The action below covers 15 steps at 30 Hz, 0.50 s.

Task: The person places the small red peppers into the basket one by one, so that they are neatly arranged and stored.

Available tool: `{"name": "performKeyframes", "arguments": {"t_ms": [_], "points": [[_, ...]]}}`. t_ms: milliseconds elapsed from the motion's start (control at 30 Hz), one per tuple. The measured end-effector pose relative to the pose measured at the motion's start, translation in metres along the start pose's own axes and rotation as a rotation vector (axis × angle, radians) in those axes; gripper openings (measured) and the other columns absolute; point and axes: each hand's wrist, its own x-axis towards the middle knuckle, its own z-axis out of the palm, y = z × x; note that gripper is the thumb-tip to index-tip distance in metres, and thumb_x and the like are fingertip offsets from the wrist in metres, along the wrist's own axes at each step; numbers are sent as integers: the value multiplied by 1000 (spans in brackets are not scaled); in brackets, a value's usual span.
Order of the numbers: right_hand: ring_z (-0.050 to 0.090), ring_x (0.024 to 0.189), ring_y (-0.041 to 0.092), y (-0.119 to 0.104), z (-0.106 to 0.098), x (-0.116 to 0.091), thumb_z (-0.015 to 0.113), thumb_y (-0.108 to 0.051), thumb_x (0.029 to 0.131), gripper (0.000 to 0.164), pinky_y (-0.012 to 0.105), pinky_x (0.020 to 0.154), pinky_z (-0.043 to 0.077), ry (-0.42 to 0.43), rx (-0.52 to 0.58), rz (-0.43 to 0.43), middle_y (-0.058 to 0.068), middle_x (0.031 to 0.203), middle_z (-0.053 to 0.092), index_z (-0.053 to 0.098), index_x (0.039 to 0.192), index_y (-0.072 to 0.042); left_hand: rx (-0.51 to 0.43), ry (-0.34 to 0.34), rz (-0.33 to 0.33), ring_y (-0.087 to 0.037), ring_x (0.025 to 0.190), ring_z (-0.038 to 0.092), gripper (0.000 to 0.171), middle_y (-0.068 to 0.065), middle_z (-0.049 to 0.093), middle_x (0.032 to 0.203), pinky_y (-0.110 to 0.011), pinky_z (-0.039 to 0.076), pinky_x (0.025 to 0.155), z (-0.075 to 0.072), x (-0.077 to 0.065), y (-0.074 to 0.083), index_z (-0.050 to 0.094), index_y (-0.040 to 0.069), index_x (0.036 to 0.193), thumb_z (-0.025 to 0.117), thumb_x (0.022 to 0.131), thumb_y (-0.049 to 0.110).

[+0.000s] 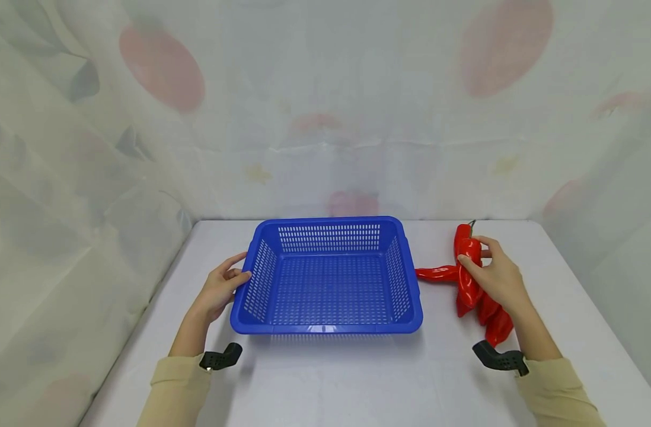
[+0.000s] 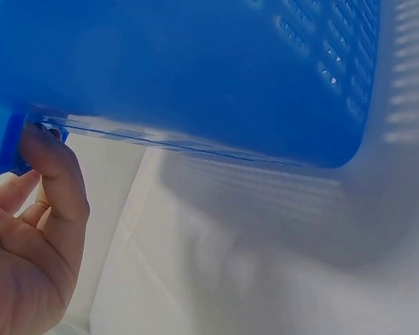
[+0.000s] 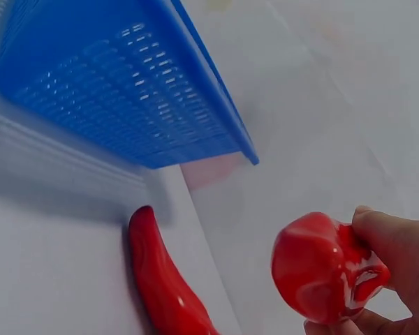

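Note:
A blue perforated plastic basket (image 1: 325,329) stands in the middle of the table, with nothing inside. At its left rim, my left hand (image 1: 216,290) grips the edge between thumb and fingers; the left wrist view shows fingers (image 2: 59,174) curled at the rim. To the right of the basket my right hand (image 1: 500,277) pinches a glossy red chili pepper (image 1: 469,287) between thumb and fingers. In the right wrist view that pepper (image 3: 311,269) appears end-on, raised off the table. Several other red peppers (image 1: 498,326) lie beneath and around it, partly hidden by the hand.
One red pepper (image 1: 437,273) points left, its tip close to the basket's right side. The white table (image 1: 325,385) ends at a patterned curtain (image 1: 325,172) behind, with more curtain at both sides.

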Motion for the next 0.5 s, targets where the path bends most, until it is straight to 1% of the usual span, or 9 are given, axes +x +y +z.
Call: {"name": "performKeyframes", "arguments": {"t_ms": [233, 433, 500], "points": [[53, 96, 42, -16, 6, 7, 56, -45, 88, 74, 47, 66, 55, -35, 12, -13, 31, 125, 42, 24, 142, -5, -9, -3, -5, -19, 81, 63, 64, -15, 55, 104, -35, 56, 70, 0, 0, 1, 28, 21, 145, 60, 90, 22], [52, 99, 42, -28, 12, 11, 55, -46, 88, 72, 49, 70, 54, -42, 37, -44, 30, 125, 44, 26, 142, -8, -16, -6, -6, -18, 80, 63, 63, -14, 55, 102, -36, 56, 70, 1, -1, 2, 27, 20, 145, 59, 90, 21], [52, 100, 43, -33, 14, 12, 55, -46, 88, 71, 48, 70, 54, -45, 43, -52, 30, 125, 45, 27, 142, -9, -16, -7, -6, -18, 80, 63, 64, -14, 55, 102, -36, 56, 70, 1, -1, 2, 27, 20, 145, 59, 90, 21]]}}
